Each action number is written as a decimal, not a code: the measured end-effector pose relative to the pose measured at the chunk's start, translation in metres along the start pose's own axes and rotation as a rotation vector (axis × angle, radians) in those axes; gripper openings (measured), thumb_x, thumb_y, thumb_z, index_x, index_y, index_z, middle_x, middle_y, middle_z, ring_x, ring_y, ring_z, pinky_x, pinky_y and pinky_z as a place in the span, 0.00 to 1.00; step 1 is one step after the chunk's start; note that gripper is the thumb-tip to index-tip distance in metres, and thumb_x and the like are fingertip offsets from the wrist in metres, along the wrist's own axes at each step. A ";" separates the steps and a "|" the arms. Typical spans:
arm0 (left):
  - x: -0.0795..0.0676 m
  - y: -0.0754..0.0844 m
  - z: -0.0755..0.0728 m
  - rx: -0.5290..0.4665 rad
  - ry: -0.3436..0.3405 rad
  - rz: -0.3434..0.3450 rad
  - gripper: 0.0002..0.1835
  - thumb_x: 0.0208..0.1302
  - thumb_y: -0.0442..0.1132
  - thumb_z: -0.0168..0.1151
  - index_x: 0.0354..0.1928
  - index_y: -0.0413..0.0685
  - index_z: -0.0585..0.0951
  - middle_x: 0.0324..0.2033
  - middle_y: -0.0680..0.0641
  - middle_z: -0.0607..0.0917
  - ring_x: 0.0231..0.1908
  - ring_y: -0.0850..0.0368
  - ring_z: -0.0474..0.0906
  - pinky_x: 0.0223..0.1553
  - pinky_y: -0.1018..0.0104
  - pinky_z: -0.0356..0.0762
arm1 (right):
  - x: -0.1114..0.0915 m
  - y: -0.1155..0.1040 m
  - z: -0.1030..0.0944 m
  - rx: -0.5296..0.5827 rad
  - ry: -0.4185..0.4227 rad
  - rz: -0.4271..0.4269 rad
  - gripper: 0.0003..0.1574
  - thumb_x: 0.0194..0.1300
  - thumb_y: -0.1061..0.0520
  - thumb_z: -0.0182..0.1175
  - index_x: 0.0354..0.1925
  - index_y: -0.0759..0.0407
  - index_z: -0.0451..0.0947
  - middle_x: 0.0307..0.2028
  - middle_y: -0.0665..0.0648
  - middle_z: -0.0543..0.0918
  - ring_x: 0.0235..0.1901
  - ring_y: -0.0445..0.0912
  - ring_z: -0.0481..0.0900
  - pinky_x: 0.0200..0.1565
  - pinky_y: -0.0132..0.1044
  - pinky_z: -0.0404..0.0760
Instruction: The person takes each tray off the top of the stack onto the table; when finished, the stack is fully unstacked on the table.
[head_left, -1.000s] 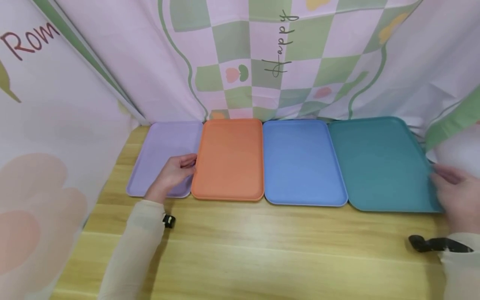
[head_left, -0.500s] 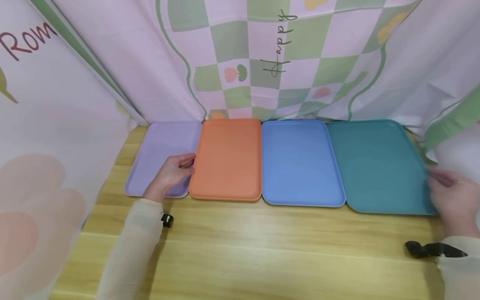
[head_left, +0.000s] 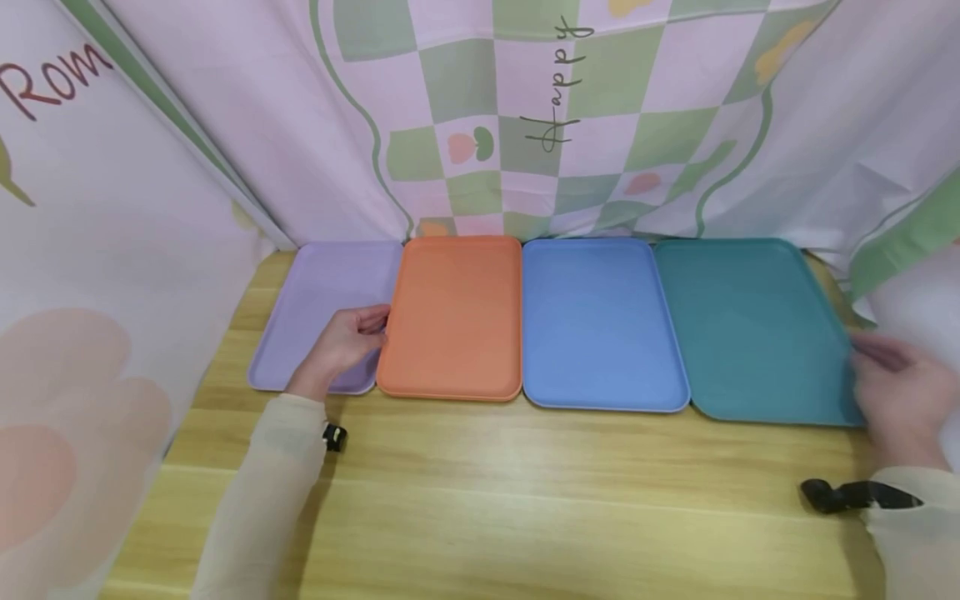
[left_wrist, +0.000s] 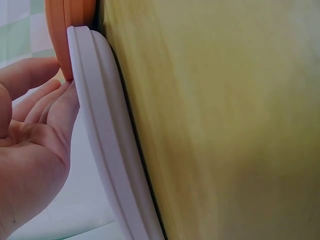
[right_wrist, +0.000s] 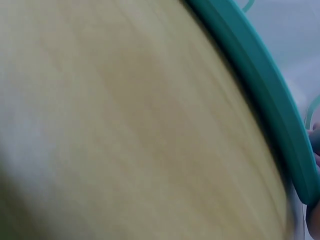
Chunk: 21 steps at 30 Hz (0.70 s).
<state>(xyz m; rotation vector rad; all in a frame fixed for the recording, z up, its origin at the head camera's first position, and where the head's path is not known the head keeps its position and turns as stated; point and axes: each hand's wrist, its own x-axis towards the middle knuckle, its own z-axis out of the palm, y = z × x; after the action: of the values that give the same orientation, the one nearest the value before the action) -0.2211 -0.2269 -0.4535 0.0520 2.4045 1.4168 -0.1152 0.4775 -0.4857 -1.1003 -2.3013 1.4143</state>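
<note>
Four coloured trays lie side by side in a row, a hand at each end of the line.

Nearest the viewer is bare wooden table (head_left: 525,500), with two pale sleeves reaching forward over it. Beyond that, the left hand (head_left: 341,346) rests on the purple tray (head_left: 315,292), its gently curved fingers touching the edge of the orange tray (head_left: 450,317) without gripping it. The right hand (head_left: 896,392) sits at the outer edge of the teal tray (head_left: 750,325); it is blurred, so I cannot tell whether its fingers clasp the rim. Between orange and teal lies the blue tray (head_left: 592,321). The row looks laid out, edges touching or overlapping, so only small straightening seems left. Farthest back hangs a checked pink and green cloth (head_left: 525,108).
</note>
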 end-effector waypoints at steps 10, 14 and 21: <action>0.001 -0.003 -0.002 -0.017 0.015 0.004 0.31 0.77 0.29 0.60 0.79 0.34 0.68 0.77 0.33 0.71 0.78 0.39 0.69 0.77 0.47 0.72 | 0.000 -0.007 0.002 -0.104 0.006 -0.014 0.27 0.78 0.53 0.57 0.69 0.28 0.80 0.25 0.08 0.69 0.33 0.12 0.68 0.42 0.07 0.65; 0.001 -0.001 -0.002 -0.015 0.015 0.024 0.31 0.77 0.30 0.60 0.79 0.32 0.68 0.76 0.32 0.72 0.78 0.38 0.70 0.77 0.47 0.73 | -0.003 -0.008 -0.004 -0.102 -0.001 -0.024 0.23 0.78 0.50 0.58 0.61 0.22 0.83 0.25 0.08 0.70 0.37 0.14 0.67 0.42 0.10 0.62; 0.000 -0.001 -0.002 -0.024 0.031 0.008 0.31 0.77 0.31 0.61 0.79 0.32 0.68 0.76 0.32 0.73 0.77 0.38 0.71 0.76 0.47 0.74 | -0.009 -0.019 -0.009 -0.077 -0.013 -0.015 0.20 0.78 0.47 0.57 0.54 0.16 0.83 0.25 0.08 0.71 0.34 0.15 0.67 0.39 0.10 0.62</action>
<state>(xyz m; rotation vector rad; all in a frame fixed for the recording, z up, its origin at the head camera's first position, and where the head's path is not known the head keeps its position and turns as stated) -0.2214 -0.2291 -0.4533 0.0343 2.4144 1.4608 -0.1129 0.4722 -0.4633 -1.0953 -2.3868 1.3416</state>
